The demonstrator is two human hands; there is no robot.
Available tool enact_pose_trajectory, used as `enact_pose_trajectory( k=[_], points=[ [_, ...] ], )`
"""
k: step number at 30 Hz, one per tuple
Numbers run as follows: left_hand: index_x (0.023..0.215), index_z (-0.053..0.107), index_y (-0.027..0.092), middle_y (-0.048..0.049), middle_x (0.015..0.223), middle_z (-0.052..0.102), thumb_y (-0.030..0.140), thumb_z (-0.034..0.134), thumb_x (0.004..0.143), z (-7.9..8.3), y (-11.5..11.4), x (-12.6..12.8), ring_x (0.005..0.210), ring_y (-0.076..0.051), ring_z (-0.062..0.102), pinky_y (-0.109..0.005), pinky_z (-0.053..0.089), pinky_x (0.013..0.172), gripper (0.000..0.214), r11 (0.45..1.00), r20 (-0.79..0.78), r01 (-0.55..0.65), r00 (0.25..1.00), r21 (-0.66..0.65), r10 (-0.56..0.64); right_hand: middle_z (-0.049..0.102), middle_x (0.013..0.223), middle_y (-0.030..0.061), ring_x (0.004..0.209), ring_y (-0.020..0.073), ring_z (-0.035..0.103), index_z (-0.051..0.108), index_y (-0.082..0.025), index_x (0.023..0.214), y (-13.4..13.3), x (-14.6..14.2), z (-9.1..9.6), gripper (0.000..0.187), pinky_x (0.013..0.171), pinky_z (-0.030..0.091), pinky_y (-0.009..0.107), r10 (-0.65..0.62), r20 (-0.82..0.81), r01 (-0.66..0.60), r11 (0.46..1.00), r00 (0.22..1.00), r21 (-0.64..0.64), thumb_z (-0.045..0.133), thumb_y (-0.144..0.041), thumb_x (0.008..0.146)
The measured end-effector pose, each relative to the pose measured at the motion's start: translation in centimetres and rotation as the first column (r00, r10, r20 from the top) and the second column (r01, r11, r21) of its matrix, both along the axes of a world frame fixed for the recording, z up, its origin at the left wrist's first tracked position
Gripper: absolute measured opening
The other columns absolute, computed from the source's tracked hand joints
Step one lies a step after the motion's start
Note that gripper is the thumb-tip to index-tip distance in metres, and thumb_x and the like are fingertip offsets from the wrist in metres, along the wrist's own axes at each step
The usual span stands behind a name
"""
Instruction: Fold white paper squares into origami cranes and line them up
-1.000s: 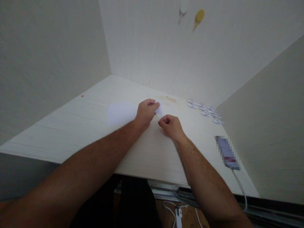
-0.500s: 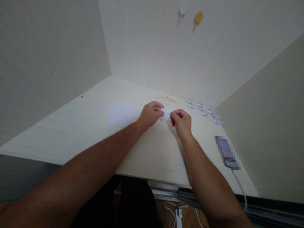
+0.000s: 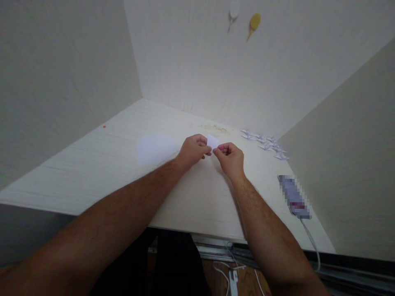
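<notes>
Paper slip (image 3: 212, 142), small, white and thin, is pinched between both hands above the middle of the desk (image 3: 92, 172). It looks lifted just clear of the wood, probably so both edges can be worked freely. At nine o'clock from it a flat white sheet (image 3: 156, 148) lies on the pale, fine-grained board beside the left wrist, within easy reach. The left hand (image 3: 193, 150) is curled, thumb and fingertips nipping the slip's left edge. The right hand (image 3: 230, 158), at three o'clock, is curled the same way and nips the right edge, knuckles up. At two o'clock, near the back wall, lies a loose cluster of folded pieces (image 3: 267, 144), small pointed white shapes set apart from the working patch. At four o'clock a phone (image 3: 294, 196), flat and oblong, rests by the desk's right edge, its white cable (image 3: 311, 242) trailing off the front.
</notes>
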State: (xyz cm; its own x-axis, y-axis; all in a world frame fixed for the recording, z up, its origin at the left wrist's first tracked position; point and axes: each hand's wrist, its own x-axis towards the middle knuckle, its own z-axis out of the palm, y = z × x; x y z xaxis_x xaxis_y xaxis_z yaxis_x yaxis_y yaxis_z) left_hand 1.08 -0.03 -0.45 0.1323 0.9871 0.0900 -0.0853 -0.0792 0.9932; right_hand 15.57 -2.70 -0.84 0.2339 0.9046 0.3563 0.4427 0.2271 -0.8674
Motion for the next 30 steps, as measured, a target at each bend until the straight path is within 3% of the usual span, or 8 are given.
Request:
enact_pose_trajectory(
  k=[4,9,12,16,22,30],
  points=[
    [0.075,0.054,0.016,0.0006,0.059,0.063,0.013,0.070,0.063,-0.1,-0.2,0.1,0.057,-0.016,0.067,-0.019,0.043,0.045,0.021,0.999,-0.066,0.049,0.997,0.020,-0.047,0.060,0.067,-0.0022,0.057,0.0112,0.052,0.063,-0.018,0.081,0.2,0.0,-0.1,0.021,0.055,0.042,0.024,-0.015,-0.064,0.017,0.999,0.998,0.032,0.070,-0.034,0.069],
    [0.072,0.058,0.015,-0.0008,0.058,0.062,0.020,0.068,0.069,0.4,-0.4,0.2,0.056,-0.016,0.067,-0.019,0.045,0.046,0.011,0.998,-0.097,0.061,0.994,0.028,-0.058,0.060,0.066,-0.0022,0.059,0.0117,0.052,0.063,-0.019,0.074,-0.3,0.0,0.4,0.013,0.058,0.042,0.025,-0.048,0.065,0.041,0.993,0.997,0.106,0.065,-0.032,0.074],
    [0.062,0.059,0.014,-0.0027,0.059,0.062,0.027,0.062,0.075,0.8,-0.5,0.1,0.054,-0.013,0.064,-0.020,0.047,0.047,0.018,0.997,-0.139,0.037,0.990,0.062,-0.028,0.063,0.069,-0.0009,0.062,0.0129,0.055,0.065,-0.019,0.076,-0.5,0.0,0.5,0.012,0.060,0.043,0.026,-0.048,0.122,0.027,0.985,0.991,0.168,0.063,-0.031,0.076],
    [0.059,0.062,0.014,-0.0025,0.058,0.063,0.023,0.062,0.072,1.0,-0.6,0.1,0.051,-0.010,0.058,-0.019,0.048,0.049,0.017,0.997,-0.151,0.047,0.988,0.054,-0.039,0.068,0.078,0.0019,0.066,0.0149,0.059,0.069,-0.021,0.081,-0.5,0.1,0.2,0.014,0.060,0.045,0.027,-0.046,0.178,0.005,0.974,0.983,0.225,0.059,-0.031,0.080],
    [0.064,0.063,0.013,-0.0033,0.059,0.063,0.025,0.064,0.075,0.8,-0.5,0.2,0.050,-0.011,0.059,-0.021,0.049,0.050,0.016,1.000,-0.061,0.030,0.998,-0.008,-0.030,0.068,0.075,0.0021,0.067,0.0162,0.060,0.071,-0.022,0.080,-0.6,0.3,0.0,0.015,0.065,0.048,0.030,-0.041,0.308,-0.042,0.965,0.950,0.259,0.058,-0.029,0.083],
    [0.066,0.063,0.012,-0.0045,0.064,0.064,0.026,0.067,0.073,0.6,-0.4,0.0,0.056,-0.010,0.061,-0.023,0.054,0.058,0.016,0.980,0.148,0.163,0.978,-0.114,-0.145,0.070,0.083,0.0045,0.077,0.0174,0.062,0.073,-0.024,0.088,-0.6,0.6,0.2,0.019,0.073,0.051,0.032,-0.036,0.453,-0.147,0.920,0.891,0.363,0.054,-0.024,0.088]
  ],
)
